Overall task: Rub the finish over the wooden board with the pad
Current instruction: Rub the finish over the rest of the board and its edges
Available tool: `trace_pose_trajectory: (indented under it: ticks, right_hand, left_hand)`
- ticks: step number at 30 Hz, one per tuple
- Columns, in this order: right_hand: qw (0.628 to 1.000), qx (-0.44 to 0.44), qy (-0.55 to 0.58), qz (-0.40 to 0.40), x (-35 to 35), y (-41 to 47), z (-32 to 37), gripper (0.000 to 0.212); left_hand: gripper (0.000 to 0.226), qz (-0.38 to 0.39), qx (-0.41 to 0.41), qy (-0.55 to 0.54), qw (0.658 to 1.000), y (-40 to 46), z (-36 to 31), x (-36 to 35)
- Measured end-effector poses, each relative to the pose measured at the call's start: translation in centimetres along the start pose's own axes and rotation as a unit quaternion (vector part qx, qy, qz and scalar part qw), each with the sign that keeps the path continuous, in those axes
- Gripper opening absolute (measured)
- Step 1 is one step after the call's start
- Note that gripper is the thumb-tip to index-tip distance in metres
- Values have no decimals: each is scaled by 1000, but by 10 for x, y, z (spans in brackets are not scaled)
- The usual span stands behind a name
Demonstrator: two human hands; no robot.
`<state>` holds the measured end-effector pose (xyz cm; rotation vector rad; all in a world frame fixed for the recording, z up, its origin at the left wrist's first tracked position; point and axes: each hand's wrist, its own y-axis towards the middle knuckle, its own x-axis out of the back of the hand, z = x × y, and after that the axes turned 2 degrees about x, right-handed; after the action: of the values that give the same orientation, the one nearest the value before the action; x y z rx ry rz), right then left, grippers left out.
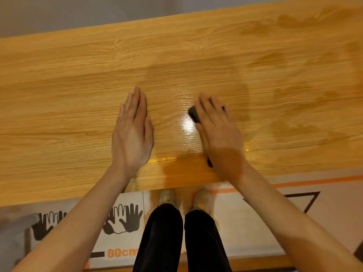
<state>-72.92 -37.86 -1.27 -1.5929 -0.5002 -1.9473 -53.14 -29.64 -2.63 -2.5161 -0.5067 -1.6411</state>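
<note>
Two hands on the wooden board (78,79), glossy wet patch near its front edge, floor mat with hand prints below. Left hand (132,132) flat, fingers straight. Right hand (216,130) presses dark pad (194,113), fingers straight over it.

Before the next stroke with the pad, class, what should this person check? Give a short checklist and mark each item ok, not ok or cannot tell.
1. Pad under the right hand, flat on the wooden board: ok.
2. Left hand flat on the board, steadying it: ok.
3. Left hand on dry wood, off the glossy wet patch: ok.
4. Whole board coated: not ok; its left part looks matt and dry.
5. Enough finish on the pad: cannot tell, hand covers it.
</note>
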Motion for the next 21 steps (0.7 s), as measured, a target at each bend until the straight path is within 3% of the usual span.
trace_pose_trajectory:
  ticks: [3,6,8,11,14,16,18,21]
  right_hand:
    - [984,-162,49,-51,26,-22,-57,49]
    - [961,-266,34,-69,22,-17,-40,51]
    - [972,-223,34,-66,8,-5,3,56]
    - [995,-89,33,-12,-12,-8,69,60]
    - [999,-17,36,13,-7,-24,51,54]
    - [996,-73,40,-21,2,-37,7,51]
    - [977,-199,52,-55,16,-51,-33,50]
    - [949,-291,93,-73,16,-49,-23,51]
  left_hand:
    - [50,-6,3,-1,1000,-1,0,1]
    - [50,-6,6,2,1000,-1,0,1]
    - [50,-3,9,4,1000,0,1,1]
    - [50,-8,8,7,1000,-1,0,1]
    - [49,-10,-1,2,1000,0,0,-1]
    - [49,-18,-9,-4,1000,0,3,-2]
    - [48,-29,-21,-4,999,-1,3,-3]
    - [48,-36,-20,1,999,-3,2,-2]
